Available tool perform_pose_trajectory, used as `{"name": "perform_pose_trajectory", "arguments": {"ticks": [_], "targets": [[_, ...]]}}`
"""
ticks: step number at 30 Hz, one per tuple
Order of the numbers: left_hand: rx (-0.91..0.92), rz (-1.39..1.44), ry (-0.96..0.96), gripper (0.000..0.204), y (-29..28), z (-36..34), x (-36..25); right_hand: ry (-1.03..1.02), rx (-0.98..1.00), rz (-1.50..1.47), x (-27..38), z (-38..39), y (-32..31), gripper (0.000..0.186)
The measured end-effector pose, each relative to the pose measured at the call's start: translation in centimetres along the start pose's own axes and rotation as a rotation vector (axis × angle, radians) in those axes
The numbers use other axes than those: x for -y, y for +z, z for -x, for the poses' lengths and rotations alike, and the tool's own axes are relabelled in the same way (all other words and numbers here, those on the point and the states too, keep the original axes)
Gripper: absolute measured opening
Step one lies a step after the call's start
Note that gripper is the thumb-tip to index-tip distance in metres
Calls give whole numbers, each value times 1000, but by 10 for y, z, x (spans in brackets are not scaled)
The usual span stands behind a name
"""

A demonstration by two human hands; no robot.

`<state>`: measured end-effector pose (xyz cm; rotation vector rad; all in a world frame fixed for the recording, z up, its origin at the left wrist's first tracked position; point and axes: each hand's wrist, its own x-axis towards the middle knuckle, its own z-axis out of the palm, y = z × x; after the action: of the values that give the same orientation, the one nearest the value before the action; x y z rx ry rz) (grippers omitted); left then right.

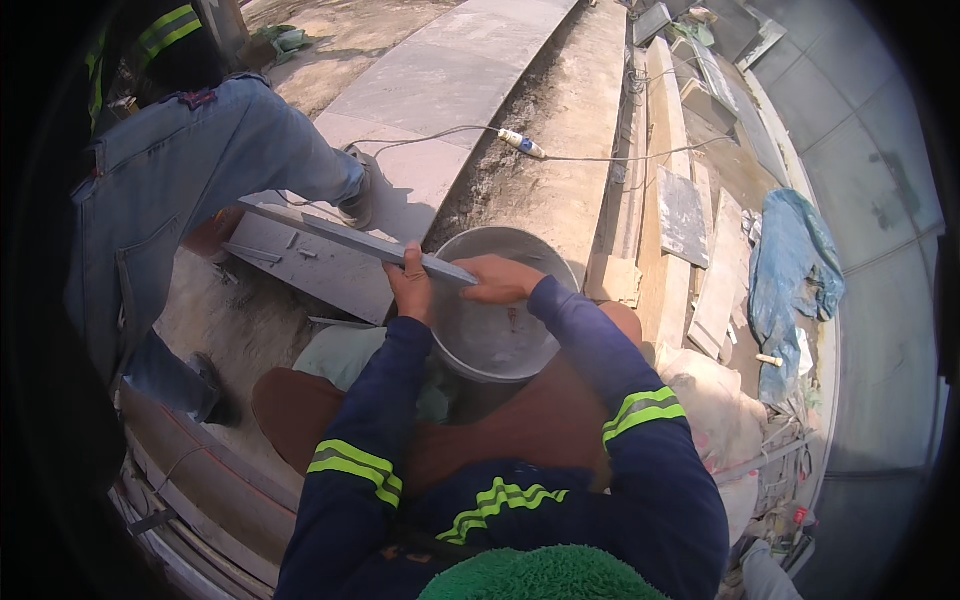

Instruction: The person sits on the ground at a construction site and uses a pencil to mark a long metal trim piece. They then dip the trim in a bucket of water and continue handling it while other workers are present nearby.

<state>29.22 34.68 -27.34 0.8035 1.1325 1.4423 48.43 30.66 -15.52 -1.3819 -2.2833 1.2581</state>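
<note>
A long, narrow grey strip of stone or tile slants from the left to above a round grey bucket. My left hand grips the strip near the bucket's left rim, thumb on top. At the strip's right end my right hand is closed on it, above the bucket's opening; its fingertips are partly hidden. Inside the bucket a pale wet-looking grey layer shows, with a small reddish-brown spot. The bucket stands between my knees.
A co-worker's jeans-clad leg stands close on the left. Below the strip lies a grey slab with small offcuts. A cable with a blue-white connector crosses ahead. Planks and a blue cloth lie right, beside glass panels.
</note>
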Motion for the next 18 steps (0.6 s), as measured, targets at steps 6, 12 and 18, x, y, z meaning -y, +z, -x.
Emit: {"name": "perform_pose_trajectory", "arguments": {"ticks": [6, 12, 18], "targets": [[24, 128, -62, 87, 9, 12, -20, 37, 4, -20, 6, 3, -2, 63], [22, 113, -48, 86, 9, 10, -18, 32, 7, -21, 1, 0, 1, 62], [24, 111, -54, 88, 8, 11, -17, 41, 25, -32, 6, 2, -1, 62]]}}
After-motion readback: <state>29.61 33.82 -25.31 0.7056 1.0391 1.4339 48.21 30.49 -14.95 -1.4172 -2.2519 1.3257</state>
